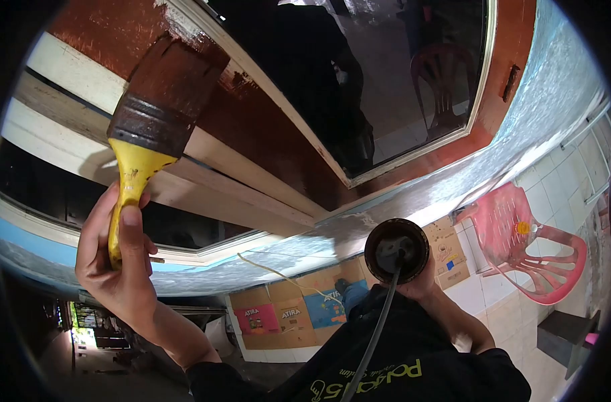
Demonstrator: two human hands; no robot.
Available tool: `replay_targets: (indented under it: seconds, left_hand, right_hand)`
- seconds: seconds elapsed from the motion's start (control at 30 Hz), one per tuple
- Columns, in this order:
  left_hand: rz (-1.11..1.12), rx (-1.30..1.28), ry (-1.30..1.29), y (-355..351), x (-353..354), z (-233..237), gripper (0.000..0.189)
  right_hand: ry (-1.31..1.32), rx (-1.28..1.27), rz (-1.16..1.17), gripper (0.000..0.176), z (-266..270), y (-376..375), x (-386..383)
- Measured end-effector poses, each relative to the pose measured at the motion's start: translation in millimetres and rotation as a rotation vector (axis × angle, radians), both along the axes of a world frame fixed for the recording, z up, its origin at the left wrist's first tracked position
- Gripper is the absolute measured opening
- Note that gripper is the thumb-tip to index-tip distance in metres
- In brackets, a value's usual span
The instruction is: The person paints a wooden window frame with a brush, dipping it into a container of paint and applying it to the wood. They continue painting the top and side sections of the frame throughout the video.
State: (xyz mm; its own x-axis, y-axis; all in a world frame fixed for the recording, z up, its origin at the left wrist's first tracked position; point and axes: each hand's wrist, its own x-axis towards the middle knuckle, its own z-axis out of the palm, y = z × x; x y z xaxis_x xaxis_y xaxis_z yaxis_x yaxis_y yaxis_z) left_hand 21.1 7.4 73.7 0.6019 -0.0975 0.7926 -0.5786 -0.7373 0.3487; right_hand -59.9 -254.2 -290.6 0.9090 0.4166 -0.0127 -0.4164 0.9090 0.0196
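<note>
Paintbrush (151,114) clasped in left hand (114,261) touches the wooden frame (265,151); right hand (422,281) grips a tin (396,249).

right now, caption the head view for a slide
Left hand holds paintbrush to window frame; right hand holds paint can.

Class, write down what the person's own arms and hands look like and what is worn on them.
The left hand and right hand are bare: no gloves, rings or watch show. Both forearms are uncovered. A black left sleeve and right sleeve start higher up the arms. They belong to a black shirt with yellow lettering on the chest.
</note>
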Motion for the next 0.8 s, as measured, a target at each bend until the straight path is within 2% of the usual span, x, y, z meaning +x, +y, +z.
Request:
replay_targets:
  seconds: [0.1,0.3,0.4,0.8]
  left_hand:
    - [-0.014,-0.012,-0.004,-5,-1,2,0.030]
    - [-0.029,0.008,0.036,-10,2,5,0.030]
    - [0.033,-0.003,0.024,-4,-2,1,0.030]
    - [0.026,-0.023,0.027,4,-6,3,0.030]
  right_hand:
    - [-0.001,0.080,0.011,0.076,-7,0,1]
    - [-0.002,-0.013,-0.054,0.074,0,1,-1]
    - [0.002,-0.036,-0.041,0.073,5,0,2]
    - [0.002,0.009,-0.020,0.072,0,1,1]
